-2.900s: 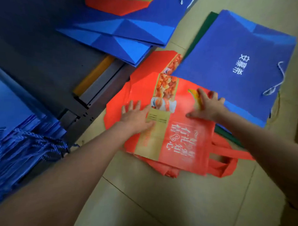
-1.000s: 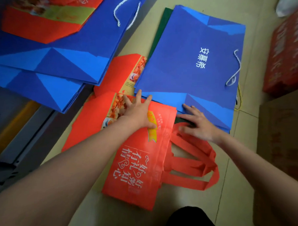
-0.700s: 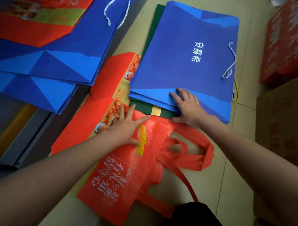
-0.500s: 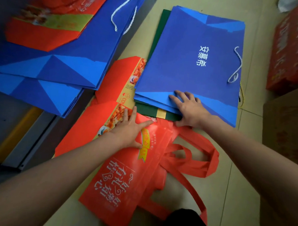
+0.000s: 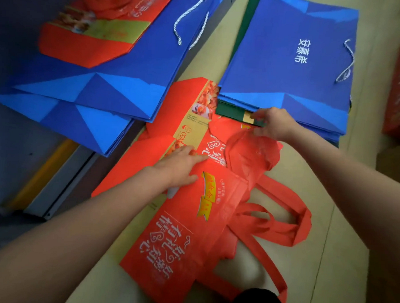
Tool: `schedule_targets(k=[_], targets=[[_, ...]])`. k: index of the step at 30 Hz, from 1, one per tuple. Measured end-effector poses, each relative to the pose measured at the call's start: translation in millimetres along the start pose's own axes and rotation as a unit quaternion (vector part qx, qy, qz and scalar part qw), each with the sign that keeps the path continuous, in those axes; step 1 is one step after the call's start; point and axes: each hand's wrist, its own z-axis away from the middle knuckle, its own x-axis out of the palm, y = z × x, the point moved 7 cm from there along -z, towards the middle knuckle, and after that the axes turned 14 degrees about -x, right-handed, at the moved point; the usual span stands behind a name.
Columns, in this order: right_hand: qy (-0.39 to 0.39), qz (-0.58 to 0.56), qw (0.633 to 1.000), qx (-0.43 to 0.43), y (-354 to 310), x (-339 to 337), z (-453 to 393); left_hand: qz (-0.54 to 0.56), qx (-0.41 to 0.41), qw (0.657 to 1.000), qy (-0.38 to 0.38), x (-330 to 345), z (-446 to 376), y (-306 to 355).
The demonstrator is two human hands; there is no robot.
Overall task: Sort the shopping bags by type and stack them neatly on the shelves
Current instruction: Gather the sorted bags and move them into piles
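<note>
Right hand (image 5: 273, 124) has left the blue bags (image 5: 292, 64), now pinches a red handle (image 5: 247, 139) | left hand (image 5: 182, 165) flat, fingers straight, on red bag (image 5: 180, 230), frame centre

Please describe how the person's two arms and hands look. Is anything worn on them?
Both forearms are bare, with no sleeves in view. The left hand and right hand show no gloves, rings, watch or bracelet. The image is too blurred to judge the nails.
</note>
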Motion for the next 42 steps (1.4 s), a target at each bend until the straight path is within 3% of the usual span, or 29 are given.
schedule_targets(k=[3,7,10,12,14,16,18,20,23,28,31,34,38,40,42], targets=[[0.023,-0.122,0.992,-0.017,-27,2,4,0.027,0.048,0.985,0.166,-34,27,-8],[0.096,-0.343,0.934,-0.026,-88,-9,4,0.107,0.120,0.924,0.346,-80,79,-15],[0.081,-0.481,0.873,-0.025,-135,-2,-2,0.117,0.136,0.887,0.425,-107,114,-24],[0.073,-0.544,0.836,0.004,-159,9,-6,0.100,0.074,0.885,0.449,-116,123,-48],[0.066,-0.589,0.805,0.035,-181,23,-12,0.094,-0.042,0.896,0.431,-116,123,-83],[0.073,-0.623,0.778,0.038,-205,32,-22,0.121,-0.181,0.917,0.334,-102,119,-120],[0.122,-0.646,0.753,0.036,-221,35,-36,0.159,-0.259,0.923,0.235,-82,118,-145],[0.165,-0.612,0.772,0.039,-229,39,-49,0.211,-0.286,0.916,0.186,-70,122,-162],[0.157,-0.557,0.814,0.047,-248,58,-59,0.316,-0.309,0.880,0.173,-66,129,-180],[0.122,-0.662,0.736,0.071,-281,91,-64,0.313,-0.330,0.872,0.178,-67,137,-195],[0.191,-0.625,0.750,0.102,-275,81,-72,0.341,-0.311,0.863,0.208,-67,137,-201],[0.258,-0.582,0.768,0.072,-267,51,-68,0.453,-0.287,0.808,0.244,-71,136,-203],[0.293,-0.589,0.752,0.033,-243,1,-17,0.644,-0.271,0.665,0.263,-80,134,-196],[0.299,-0.588,0.751,0.032,-218,-19,14,0.671,-0.263,0.649,0.242,-82,130,-178],[0.319,-0.573,0.753,0.049,-190,-41,41,0.673,-0.244,0.664,0.216,-86,125,-149]])
